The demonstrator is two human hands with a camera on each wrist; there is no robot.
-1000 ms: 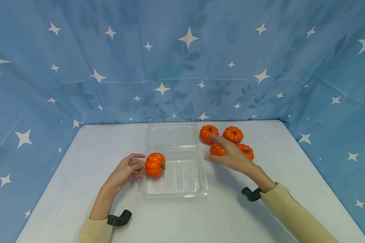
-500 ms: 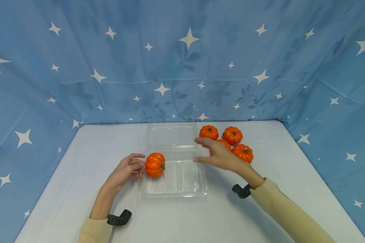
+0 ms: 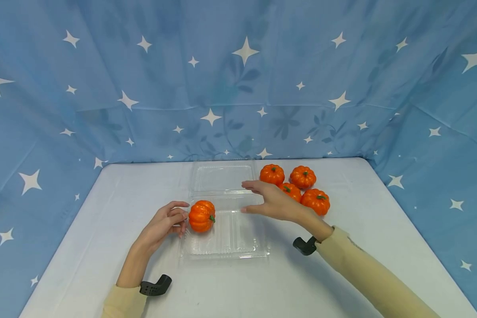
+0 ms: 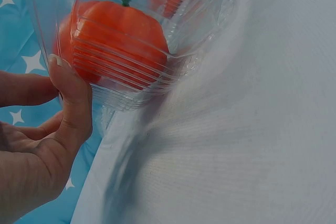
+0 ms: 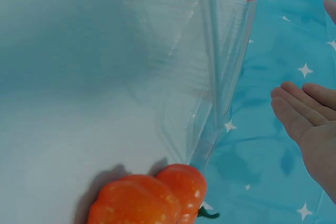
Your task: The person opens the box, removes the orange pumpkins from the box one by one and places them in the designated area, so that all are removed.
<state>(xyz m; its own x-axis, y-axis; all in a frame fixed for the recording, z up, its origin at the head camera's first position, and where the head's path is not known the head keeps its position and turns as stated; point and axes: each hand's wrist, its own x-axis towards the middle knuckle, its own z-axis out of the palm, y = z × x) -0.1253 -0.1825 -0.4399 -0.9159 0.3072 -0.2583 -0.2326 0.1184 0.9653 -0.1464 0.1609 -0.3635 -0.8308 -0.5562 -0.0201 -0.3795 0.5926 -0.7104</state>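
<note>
A clear plastic clamshell container [image 3: 244, 240] lies unfolded on the table, its lid [image 3: 222, 177] flat at the back. In the left part of its base sits an orange toy pumpkin [image 3: 201, 216] with a green stem, tipped to the right. My left hand [image 3: 161, 226] pinches the container's left edge between thumb [image 4: 73, 93] and fingers, beside that pumpkin. Over the container's right side hovers my right hand [image 3: 276, 204], fingers extended and thumb apart, holding nothing. In the right wrist view the right hand [image 5: 315, 135] is palm-visible and apart from the container wall.
Several more orange pumpkins cluster right of the container: one at the back [image 3: 272, 174], another beside it [image 3: 303, 177], one partly behind the right hand [image 3: 291, 191], and one nearer the right wrist [image 3: 316, 201]. A blue star-patterned curtain [image 3: 222, 88] surrounds the white table [image 3: 83, 247].
My right hand has moved left from over the pumpkins to above the container's right part, uncovering the pumpkins behind it. The left hand and the pumpkin in the container stay put.
</note>
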